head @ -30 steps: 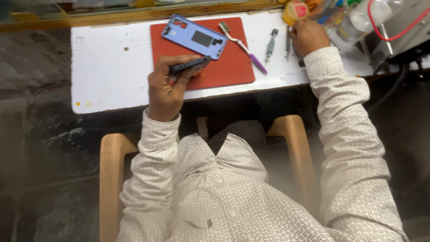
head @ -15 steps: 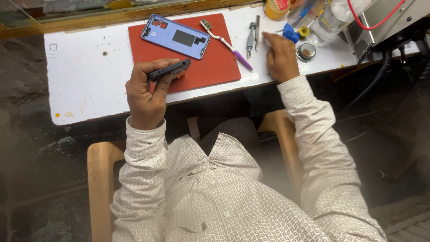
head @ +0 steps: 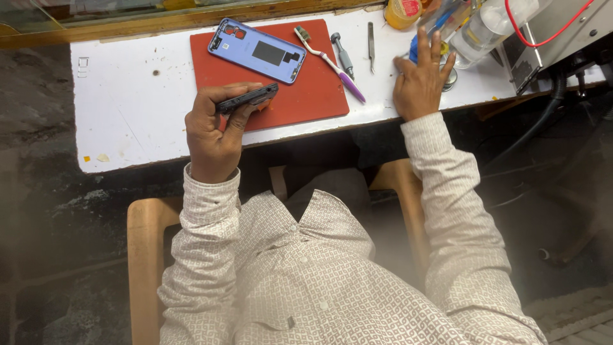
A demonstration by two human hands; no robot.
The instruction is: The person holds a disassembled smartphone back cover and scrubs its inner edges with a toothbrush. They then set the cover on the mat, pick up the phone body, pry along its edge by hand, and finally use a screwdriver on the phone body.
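Our left hand (head: 214, 131) is closed around a dark phone body (head: 246, 99), held edge-up over the near edge of the red mat (head: 319, 89), with the thumb and fingers pressing its two long sides. Our right hand (head: 418, 83) lies flat and open on the white bench (head: 128, 108), fingers spread, gripping nothing; its fingertips reach between a blue-capped item (head: 415, 50) and a small round tin (head: 449, 78), near a clear plastic bottle (head: 485, 25).

On the mat, apart from the dark body, lies the blue back cover (head: 255, 50) of a phone, with its inner side seemingly turned up. Just beside it we see a toothbrush (head: 329, 61) with a purple handle, then a small screwdriver (head: 343, 56) and tweezers (head: 371, 38) on the white surface.

We judge that the opening is already done, because the cover is separated from the body. The inside work and the closing seem left; no tool is in hand yet.
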